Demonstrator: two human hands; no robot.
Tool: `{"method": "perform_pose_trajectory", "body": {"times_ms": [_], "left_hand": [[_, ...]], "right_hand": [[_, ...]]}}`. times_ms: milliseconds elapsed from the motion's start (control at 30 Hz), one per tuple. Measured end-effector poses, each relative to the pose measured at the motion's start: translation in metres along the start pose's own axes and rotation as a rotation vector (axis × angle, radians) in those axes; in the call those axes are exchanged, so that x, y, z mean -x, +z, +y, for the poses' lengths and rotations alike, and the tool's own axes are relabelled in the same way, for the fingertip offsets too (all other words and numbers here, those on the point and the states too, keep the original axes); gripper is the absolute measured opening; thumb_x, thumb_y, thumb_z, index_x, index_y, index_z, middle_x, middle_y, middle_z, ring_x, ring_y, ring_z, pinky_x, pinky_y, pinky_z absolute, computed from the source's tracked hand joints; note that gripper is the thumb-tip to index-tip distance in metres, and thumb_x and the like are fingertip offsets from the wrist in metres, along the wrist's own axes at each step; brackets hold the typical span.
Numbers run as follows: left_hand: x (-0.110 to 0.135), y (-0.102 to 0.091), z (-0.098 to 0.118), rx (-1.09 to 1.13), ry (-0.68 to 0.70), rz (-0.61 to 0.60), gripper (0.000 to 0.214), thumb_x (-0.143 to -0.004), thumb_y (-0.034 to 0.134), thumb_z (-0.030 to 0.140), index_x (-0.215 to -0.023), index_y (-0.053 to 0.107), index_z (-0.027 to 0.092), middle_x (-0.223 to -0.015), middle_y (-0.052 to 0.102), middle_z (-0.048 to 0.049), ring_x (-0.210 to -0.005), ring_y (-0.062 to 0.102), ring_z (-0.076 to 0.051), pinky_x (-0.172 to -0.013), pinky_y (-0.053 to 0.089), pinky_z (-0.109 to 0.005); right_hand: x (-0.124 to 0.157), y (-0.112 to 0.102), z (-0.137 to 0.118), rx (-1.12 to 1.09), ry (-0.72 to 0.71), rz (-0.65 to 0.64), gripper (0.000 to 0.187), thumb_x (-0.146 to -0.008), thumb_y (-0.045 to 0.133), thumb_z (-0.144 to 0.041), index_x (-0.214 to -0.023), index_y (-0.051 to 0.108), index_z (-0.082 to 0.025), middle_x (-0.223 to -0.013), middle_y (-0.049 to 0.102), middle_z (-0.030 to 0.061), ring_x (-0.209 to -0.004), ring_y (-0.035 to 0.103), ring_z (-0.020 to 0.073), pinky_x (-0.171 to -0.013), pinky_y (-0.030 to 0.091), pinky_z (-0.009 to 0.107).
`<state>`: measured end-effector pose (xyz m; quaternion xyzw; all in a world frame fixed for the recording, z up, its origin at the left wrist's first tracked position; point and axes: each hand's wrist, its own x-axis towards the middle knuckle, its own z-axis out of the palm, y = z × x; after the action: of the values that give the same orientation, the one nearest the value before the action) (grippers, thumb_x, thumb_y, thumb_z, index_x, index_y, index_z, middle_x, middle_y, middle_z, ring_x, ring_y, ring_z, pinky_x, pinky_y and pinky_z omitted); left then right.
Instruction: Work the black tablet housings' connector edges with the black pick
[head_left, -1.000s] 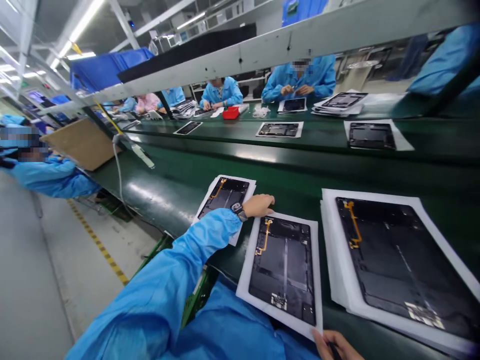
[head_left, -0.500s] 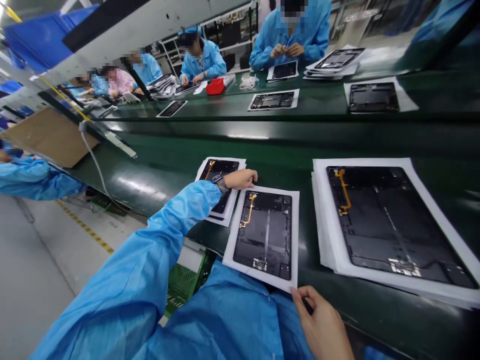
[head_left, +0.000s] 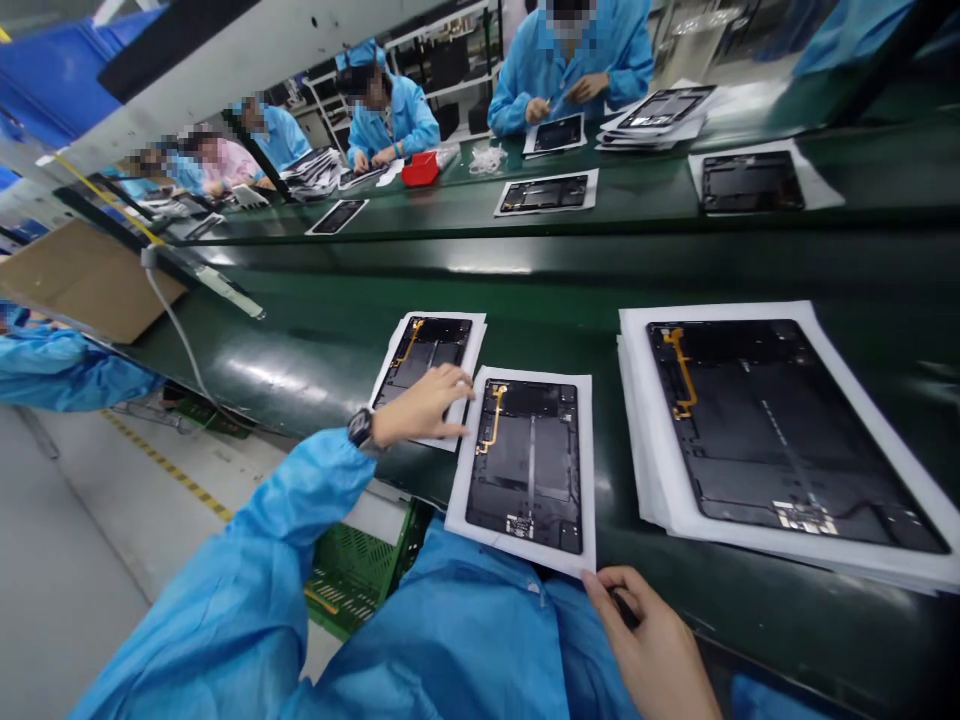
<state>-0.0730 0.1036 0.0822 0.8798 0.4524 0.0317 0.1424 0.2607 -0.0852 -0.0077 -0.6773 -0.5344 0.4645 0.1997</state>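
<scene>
The left hand point(head_left: 424, 408), open with its fingers loosely spread, lies across the lower edge of a tablet rear housing point(head_left: 420, 360), its fingertips just beside a second housing point(head_left: 525, 465) with a gold flex cable. That second housing sits on a white paper sheet point(head_left: 457, 510) between the two hands. The right hand point(head_left: 649, 640) is closed in a narrow pinch on a small dark object point(head_left: 622, 605), too hidden to identify, just below the sheet's bottom corner, while a stack of papered housings point(head_left: 750, 430) lies beyond it on the green conveyor belt point(head_left: 300, 340).
</scene>
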Motion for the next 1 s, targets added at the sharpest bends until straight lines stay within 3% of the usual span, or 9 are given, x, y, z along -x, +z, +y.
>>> {"method": "perform_pose_trajectory", "body": {"times_ms": [100,167,267,367,467,600,767,1000], "left_hand": [[0.044,0.030,0.042,0.081,0.087,0.118,0.036,-0.092,0.071,0.040,-0.121,0.061,0.021,-0.137,0.057,-0.0136,-0.130,0.051,-0.029,-0.108,0.041,-0.043],[0.061,0.057,0.074,0.168,0.095,0.211,0.028,-0.094,0.069,0.036,-0.116,0.061,0.020,-0.122,0.063,-0.0108,-0.115,0.057,-0.024,-0.099,0.046,-0.039],[0.071,0.096,0.116,0.253,0.052,0.246,0.024,-0.092,0.071,0.035,-0.106,0.062,0.019,-0.103,0.065,-0.0066,-0.094,0.059,-0.021,-0.082,0.048,-0.034],[0.069,0.121,0.139,0.291,-0.042,0.314,0.021,-0.093,0.070,0.031,-0.108,0.062,0.019,-0.103,0.064,-0.0068,-0.095,0.058,-0.021,-0.081,0.048,-0.035],[0.060,0.130,0.147,0.289,-0.108,0.388,0.021,-0.095,0.066,0.026,-0.114,0.062,0.018,-0.106,0.063,-0.0080,-0.098,0.057,-0.023,-0.084,0.048,-0.036],[0.047,0.133,0.149,0.284,-0.144,0.362,0.018,-0.094,0.068,0.024,-0.111,0.063,0.018,-0.107,0.062,-0.0081,-0.097,0.055,-0.023,-0.083,0.048,-0.037],[0.049,0.138,0.156,0.367,-0.174,0.368,0.010,-0.097,0.061,0.018,-0.107,0.063,0.019,-0.109,0.061,-0.0081,-0.102,0.054,-0.023,-0.087,0.048,-0.038],[0.057,0.141,0.161,0.376,-0.211,0.414,0.019,-0.098,0.061,0.018,-0.116,0.062,0.020,-0.121,0.062,-0.0097,-0.116,0.053,-0.025,-0.097,0.048,-0.042]], "right_hand": [[0.007,-0.009,-0.005,-0.111,-0.040,0.078,0.046,-0.087,0.057,-0.068,-0.089,0.066,-0.023,-0.061,0.055,-0.0027,-0.056,0.054,0.0155,-0.055,0.046,0.023],[0.011,-0.016,-0.010,-0.178,-0.054,0.127,0.045,-0.090,0.057,-0.065,-0.094,0.068,-0.022,-0.072,0.063,0.0005,-0.065,0.060,0.0165,-0.061,0.049,0.023],[0.012,-0.022,-0.018,-0.252,-0.074,0.142,0.044,-0.093,0.057,-0.063,-0.091,0.069,-0.021,-0.078,0.066,0.0029,-0.071,0.061,0.0172,-0.066,0.050,0.024],[0.009,-0.020,-0.024,-0.338,-0.069,0.128,0.042,-0.092,0.061,-0.061,-0.085,0.069,-0.020,-0.067,0.057,0.0000,-0.061,0.053,0.0143,-0.058,0.045,0.024],[0.004,-0.016,-0.028,-0.527,-0.062,0.139,0.043,-0.096,0.056,-0.059,-0.084,0.069,-0.020,-0.067,0.056,-0.0003,-0.057,0.050,0.0127,-0.055,0.043,0.025],[-0.002,-0.011,-0.031,-0.658,-0.147,0.202,0.054,-0.101,0.046,-0.060,-0.076,0.068,-0.019,-0.088,0.066,0.0064,-0.081,0.063,0.0170,-0.075,0.051,0.028],[-0.004,0.001,-0.030,-0.547,-0.038,0.317,0.062,-0.101,0.042,-0.065,-0.077,0.071,-0.017,-0.059,0.054,0.0008,-0.051,0.046,0.0111,-0.046,0.036,0.024],[-0.012,0.012,-0.022,-0.352,-0.283,0.370,0.027,-0.101,0.059,-0.042,-0.095,0.074,-0.020,-0.074,0.066,0.0014,-0.061,0.061,0.0132,-0.060,0.051,0.026]]}}
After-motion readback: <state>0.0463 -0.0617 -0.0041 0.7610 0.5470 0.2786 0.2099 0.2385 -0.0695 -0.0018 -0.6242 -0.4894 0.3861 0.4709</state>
